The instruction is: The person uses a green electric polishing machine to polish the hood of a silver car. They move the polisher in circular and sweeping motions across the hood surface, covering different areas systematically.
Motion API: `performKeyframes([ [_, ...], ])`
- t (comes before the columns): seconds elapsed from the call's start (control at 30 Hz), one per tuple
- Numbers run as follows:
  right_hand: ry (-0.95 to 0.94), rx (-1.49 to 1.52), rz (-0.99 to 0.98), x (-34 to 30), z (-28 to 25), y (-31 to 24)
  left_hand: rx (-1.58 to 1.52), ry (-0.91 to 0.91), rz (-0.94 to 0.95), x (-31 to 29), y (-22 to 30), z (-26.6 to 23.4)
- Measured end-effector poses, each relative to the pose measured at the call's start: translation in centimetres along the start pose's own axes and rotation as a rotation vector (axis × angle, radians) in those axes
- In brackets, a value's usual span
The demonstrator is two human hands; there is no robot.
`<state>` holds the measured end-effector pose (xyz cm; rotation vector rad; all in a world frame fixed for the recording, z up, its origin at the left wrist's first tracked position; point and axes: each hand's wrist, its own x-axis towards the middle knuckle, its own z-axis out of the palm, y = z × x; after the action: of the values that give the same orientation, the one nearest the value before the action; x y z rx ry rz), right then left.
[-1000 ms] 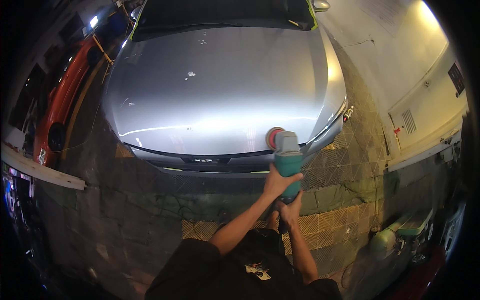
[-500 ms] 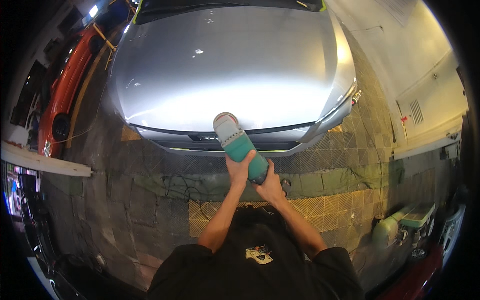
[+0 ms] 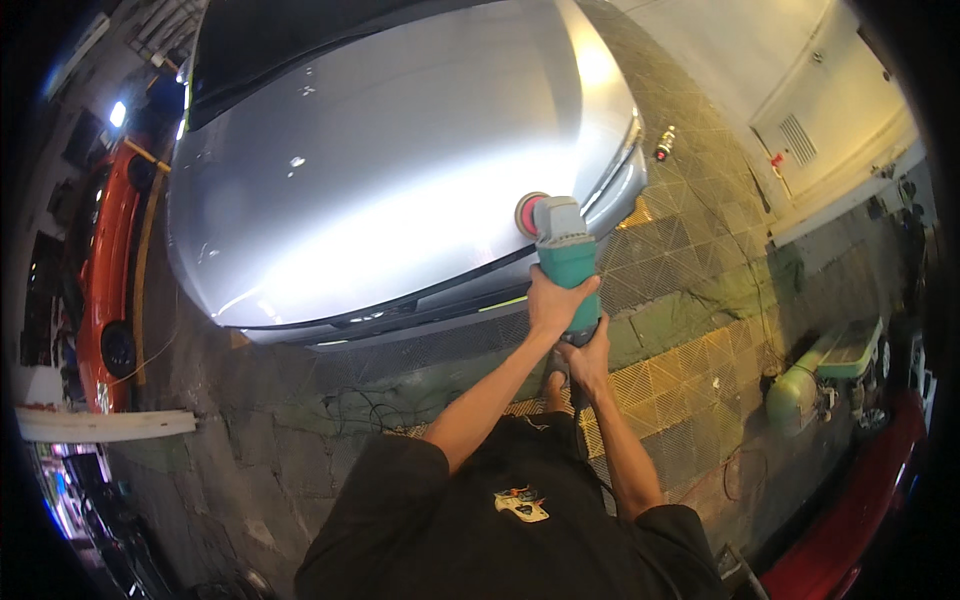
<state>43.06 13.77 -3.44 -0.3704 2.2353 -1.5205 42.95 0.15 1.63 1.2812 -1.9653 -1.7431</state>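
1. a teal and grey handheld polisher (image 3: pixel 566 262) is held out in front of the body, above the front edge of the silver car hood (image 3: pixel 380 190).
2. the left hand (image 3: pixel 556 302) is wrapped around the teal body of the polisher, fingers pressed together around it.
3. the right hand (image 3: pixel 590 358) is closed around the rear end of the polisher, just behind and touching the left hand.
4. the red polishing pad (image 3: pixel 527 214) sits at the head of the tool, facing the hood near its right front corner; contact between pad and paint cannot be told.
5. a strong light reflection runs across the hood.
6. the car stands on a floor of grid tiles (image 3: pixel 690 340), some yellow, some dark.
7. a small bottle (image 3: pixel 663 143) stands on the floor beside the car's right front corner.
8. a green compressor tank (image 3: pixel 800 385) lies on the floor to the right, well apart from the car.
9. an orange car (image 3: pixel 105 270) is parked to the left.
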Motion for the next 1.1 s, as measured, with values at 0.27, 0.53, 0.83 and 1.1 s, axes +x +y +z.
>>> performKeyframes([
  [0.27,0.046,0.078,0.078,-1.9,-2.7,1.7,0.035,-0.011,0.093,-1.8,-1.3,4.1],
  [0.53,-0.125,-0.075,0.029,-5.4,0.3,3.2,-0.11,0.137,0.036,-5.3,-5.2,-1.2],
  [0.83,-0.406,-0.457,-0.11,-8.9,5.1,0.9,-0.495,0.421,0.057,-9.2,-11.3,-8.8],
  [1.1,-0.568,-0.422,-0.095,-7.3,5.8,-4.0,-0.529,0.515,0.076,-7.9,-11.3,-11.2],
])
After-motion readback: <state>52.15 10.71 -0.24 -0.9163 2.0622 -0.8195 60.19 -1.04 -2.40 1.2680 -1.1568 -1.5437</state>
